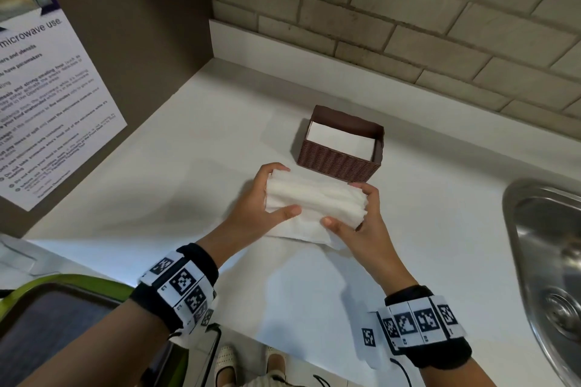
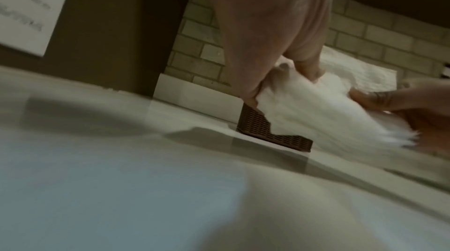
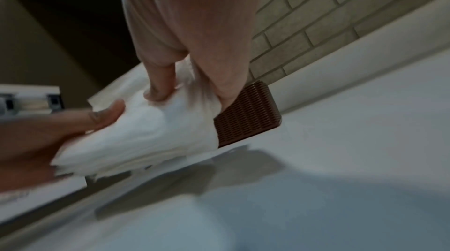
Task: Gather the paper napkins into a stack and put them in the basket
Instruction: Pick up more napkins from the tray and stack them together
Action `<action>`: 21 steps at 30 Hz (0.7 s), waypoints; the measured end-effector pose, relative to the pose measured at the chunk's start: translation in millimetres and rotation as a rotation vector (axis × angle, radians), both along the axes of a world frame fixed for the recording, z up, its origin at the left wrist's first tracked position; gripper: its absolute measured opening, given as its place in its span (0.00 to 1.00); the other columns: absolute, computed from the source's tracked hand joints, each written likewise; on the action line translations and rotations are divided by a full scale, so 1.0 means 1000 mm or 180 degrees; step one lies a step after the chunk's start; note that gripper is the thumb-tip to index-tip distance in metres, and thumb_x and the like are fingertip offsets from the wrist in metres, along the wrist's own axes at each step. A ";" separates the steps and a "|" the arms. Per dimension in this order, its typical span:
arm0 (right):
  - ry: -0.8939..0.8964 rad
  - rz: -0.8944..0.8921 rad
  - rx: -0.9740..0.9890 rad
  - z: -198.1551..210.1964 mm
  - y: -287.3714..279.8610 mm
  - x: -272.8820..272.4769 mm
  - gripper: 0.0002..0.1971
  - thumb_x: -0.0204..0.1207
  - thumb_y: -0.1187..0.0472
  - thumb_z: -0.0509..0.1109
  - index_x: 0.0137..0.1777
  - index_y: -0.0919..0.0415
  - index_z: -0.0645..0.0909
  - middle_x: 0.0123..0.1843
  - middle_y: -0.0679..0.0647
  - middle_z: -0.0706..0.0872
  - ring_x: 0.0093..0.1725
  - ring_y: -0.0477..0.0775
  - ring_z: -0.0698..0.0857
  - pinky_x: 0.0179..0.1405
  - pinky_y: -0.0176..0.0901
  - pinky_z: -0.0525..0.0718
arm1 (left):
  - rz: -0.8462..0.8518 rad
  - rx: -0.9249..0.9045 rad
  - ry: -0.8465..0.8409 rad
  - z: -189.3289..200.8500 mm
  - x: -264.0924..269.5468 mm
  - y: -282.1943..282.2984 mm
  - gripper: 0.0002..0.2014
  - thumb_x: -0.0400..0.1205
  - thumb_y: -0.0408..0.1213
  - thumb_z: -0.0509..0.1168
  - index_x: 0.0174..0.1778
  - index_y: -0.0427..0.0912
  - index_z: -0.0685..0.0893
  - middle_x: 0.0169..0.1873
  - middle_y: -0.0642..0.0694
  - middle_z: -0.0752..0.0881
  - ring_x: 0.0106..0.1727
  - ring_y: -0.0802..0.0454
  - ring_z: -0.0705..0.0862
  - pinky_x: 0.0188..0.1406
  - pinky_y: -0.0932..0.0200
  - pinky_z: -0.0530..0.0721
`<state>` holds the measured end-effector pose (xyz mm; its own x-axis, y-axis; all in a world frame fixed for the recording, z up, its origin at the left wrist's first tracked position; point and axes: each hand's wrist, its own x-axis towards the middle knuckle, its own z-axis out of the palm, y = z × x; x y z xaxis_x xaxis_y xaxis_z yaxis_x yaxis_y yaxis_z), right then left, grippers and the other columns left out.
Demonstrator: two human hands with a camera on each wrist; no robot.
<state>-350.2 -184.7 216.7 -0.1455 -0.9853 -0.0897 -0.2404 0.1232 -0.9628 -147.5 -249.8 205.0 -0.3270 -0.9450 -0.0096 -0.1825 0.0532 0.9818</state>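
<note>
Both hands, left grip [image 1: 267, 198] and right grip [image 1: 358, 217], are clamped on the napkin stack [image 1: 314, 201] above the counter [image 1: 440, 198], just before the brown basket [image 1: 339, 163]. White napkins already lie inside the basket; a steel sink [image 1: 547, 248] sits to the basket's right, a posted notice [image 1: 47, 104] to its left.

I stand in a shared kitchenette: white countertop [image 1: 440, 229], beige brick-tile backsplash [image 1: 408, 25], stainless steel sink [image 1: 547, 245], and a printed microwave-use notice [image 1: 53, 104].
</note>
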 end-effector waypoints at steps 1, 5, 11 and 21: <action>0.0138 0.0039 -0.0037 -0.002 0.000 -0.002 0.33 0.71 0.68 0.79 0.62 0.37 0.65 0.55 0.40 0.81 0.49 0.28 0.84 0.52 0.33 0.86 | -0.0049 -0.0068 -0.0143 -0.003 0.001 0.000 0.32 0.70 0.33 0.79 0.60 0.62 0.71 0.51 0.59 0.81 0.50 0.59 0.82 0.51 0.69 0.80; 0.0621 0.0330 0.0026 -0.013 0.000 -0.002 0.36 0.69 0.72 0.78 0.63 0.40 0.63 0.53 0.39 0.81 0.47 0.32 0.84 0.46 0.26 0.83 | -0.0157 -0.0050 -0.0830 -0.012 0.005 0.001 0.39 0.65 0.39 0.80 0.55 0.80 0.65 0.55 0.49 0.79 0.51 0.49 0.84 0.54 0.54 0.84; 0.0208 0.0127 0.0143 -0.004 -0.005 -0.003 0.20 0.72 0.56 0.78 0.61 0.44 0.74 0.56 0.42 0.87 0.53 0.31 0.85 0.56 0.34 0.84 | 0.0045 0.0007 -0.0505 0.000 0.007 -0.003 0.29 0.72 0.43 0.77 0.58 0.72 0.67 0.48 0.51 0.82 0.43 0.60 0.83 0.46 0.65 0.82; -0.0245 0.0149 0.0240 0.034 -0.011 0.008 0.17 0.78 0.51 0.71 0.66 0.43 0.75 0.63 0.47 0.86 0.62 0.49 0.87 0.64 0.56 0.86 | 0.0054 0.0387 0.0327 0.029 0.001 -0.007 0.03 0.85 0.39 0.64 0.53 0.49 0.79 0.42 0.58 0.84 0.43 0.64 0.83 0.49 0.65 0.81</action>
<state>-341.9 -195.7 250.2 -0.0892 -0.9809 -0.1729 -0.1732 0.1862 -0.9671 -147.0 -256.7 233.9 -0.3161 -0.9443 -0.0916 -0.0808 -0.0694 0.9943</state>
